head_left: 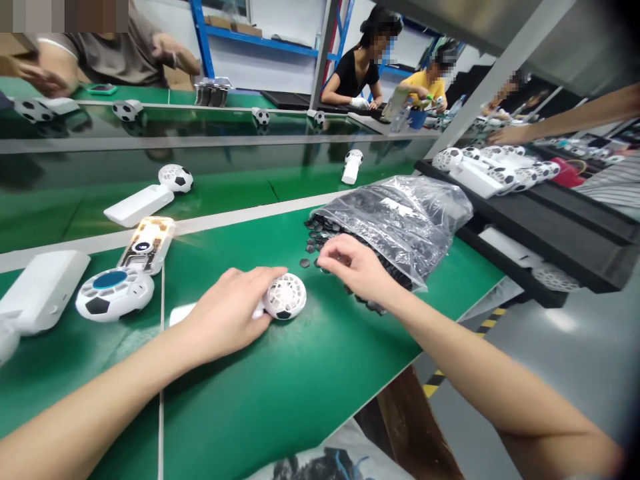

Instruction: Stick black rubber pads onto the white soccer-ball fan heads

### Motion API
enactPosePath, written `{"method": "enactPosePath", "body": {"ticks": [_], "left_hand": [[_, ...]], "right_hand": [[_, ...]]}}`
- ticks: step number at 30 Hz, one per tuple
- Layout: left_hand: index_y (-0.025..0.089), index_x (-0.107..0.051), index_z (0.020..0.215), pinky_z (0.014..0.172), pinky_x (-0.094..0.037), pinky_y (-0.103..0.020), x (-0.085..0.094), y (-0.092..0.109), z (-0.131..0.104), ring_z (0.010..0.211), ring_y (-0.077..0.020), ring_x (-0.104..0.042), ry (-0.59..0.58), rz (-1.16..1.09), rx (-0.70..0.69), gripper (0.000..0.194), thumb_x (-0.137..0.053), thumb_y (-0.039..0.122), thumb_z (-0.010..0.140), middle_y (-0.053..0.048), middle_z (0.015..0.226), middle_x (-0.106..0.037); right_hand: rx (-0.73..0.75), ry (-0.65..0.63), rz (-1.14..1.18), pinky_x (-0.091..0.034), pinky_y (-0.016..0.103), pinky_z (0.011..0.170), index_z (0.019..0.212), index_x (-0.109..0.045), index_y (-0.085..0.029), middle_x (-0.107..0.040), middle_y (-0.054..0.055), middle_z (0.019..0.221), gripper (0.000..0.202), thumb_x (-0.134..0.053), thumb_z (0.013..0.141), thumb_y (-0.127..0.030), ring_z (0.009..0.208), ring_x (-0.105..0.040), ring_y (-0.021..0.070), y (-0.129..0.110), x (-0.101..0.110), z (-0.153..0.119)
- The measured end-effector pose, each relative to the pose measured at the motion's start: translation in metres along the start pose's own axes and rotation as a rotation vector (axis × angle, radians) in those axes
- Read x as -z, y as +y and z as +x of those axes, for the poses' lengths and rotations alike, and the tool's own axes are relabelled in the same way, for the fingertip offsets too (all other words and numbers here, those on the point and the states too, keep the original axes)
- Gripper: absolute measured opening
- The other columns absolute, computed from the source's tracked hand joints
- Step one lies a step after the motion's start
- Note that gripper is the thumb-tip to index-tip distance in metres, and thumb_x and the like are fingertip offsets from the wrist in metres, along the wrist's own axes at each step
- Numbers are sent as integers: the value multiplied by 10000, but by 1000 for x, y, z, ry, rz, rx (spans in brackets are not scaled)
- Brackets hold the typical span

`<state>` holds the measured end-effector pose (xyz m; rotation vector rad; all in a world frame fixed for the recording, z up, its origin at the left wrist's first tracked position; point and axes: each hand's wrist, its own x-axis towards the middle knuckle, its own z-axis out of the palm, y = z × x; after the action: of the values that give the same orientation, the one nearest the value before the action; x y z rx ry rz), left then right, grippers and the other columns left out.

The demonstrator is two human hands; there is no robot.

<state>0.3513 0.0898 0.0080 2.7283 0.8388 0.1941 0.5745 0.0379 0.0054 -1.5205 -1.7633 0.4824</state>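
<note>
L hand (243,303) curled, R hand (350,262) pinched

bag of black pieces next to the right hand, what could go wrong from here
The plastic bag lies with its mouth open and loose black pieces spread on the table, so the right hand, close beside them, might knock some about. The pieces are small and crowded together, so that hand could pick up more than one. The left hand holds a white device; if its grip eased, the device might shift.
</note>
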Motion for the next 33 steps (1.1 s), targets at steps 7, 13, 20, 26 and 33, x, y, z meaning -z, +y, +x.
{"method": "enactPosePath", "body": {"ticks": [7,13,20,26,33], "left_hand": [[338,-443,1220,991,-209,-479,-6,-7,3,1147,-225,-389,129,94,-28,633,-316,22,687,29,1179,-548],[348,-436,1228,1006,-166,-510,-5,-18,7,1186,-233,-341,129,110,-20,656,-300,-6,692,38,1193,-536],[351,-447,1217,1012,-164,-509,0,-24,9,1195,-226,-328,85,82,-35,653,-303,-6,690,37,1216,-515],[370,-500,1145,1019,-160,-496,6,-33,-7,1191,-201,-351,72,80,-82,680,-316,-36,632,64,1104,-584],[355,-461,1193,1026,-192,-499,2,-45,-27,1217,-188,-331,146,58,-145,659,-298,-41,692,68,1179,-548]], "right_hand": [[110,-134,-410,-432,294,762,892,-655,-187,-590,51,863,157,-559,797,-267,838,-535,162,17,-16,16],[96,-264,-589,-433,295,731,899,-646,-145,-593,91,855,161,-511,822,-189,838,-546,188,11,-26,30],[18,-382,-445,-428,249,676,762,-625,-159,-564,49,821,75,-570,739,-113,704,-537,120,10,-13,46],[8,-244,-278,-423,241,668,780,-615,-154,-571,22,749,57,-562,768,-170,657,-523,97,0,-16,45],[61,-334,-221,-413,255,746,1041,-594,-176,-536,51,897,278,-564,783,-273,767,-521,117,-17,-55,46]]}}
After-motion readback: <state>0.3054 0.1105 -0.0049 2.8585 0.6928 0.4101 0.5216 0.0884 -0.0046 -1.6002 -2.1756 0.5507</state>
